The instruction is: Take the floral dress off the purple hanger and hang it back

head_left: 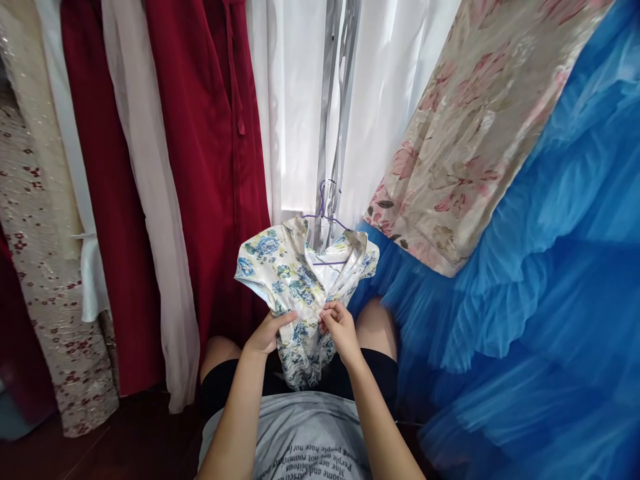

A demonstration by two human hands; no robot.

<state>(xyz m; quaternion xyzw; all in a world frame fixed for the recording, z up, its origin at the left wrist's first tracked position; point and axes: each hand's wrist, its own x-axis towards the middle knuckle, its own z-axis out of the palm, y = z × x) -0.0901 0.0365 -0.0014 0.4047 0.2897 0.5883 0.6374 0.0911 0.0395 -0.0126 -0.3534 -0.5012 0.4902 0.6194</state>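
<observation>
The blouse (295, 267), white with blue flowers and yellowish touches, lies between the two hands, most of it reaching beyond them, away from the person's body. The left hand (270, 333) grips the blouse at its left side, below the sleeve, with the thumb laid flat over the front (the other fingers are mostly hidden behind the cloth). The right hand (341, 328) has its fingers bent together and pinches the blouse near the middle of its front, just below the neck opening.

A purple hanger (323, 211) sits inside the blouse's shoulders, its hook rising above the neckline and its lower bar showing through the opening. Below the hands, the gathered lower end of the blouse hangs between the person's thighs, close to the black shorts (381, 373) and the gray shirt (310, 427).

To the left of the blouse hangs a red dress (205, 133), and beyond the blouse hangs white cloth (300, 120). Up and to the right of the blouse is a beige skirt (465, 153) with pink flowers; farther right of it spreads a ruffled blue dress (555, 313).
</observation>
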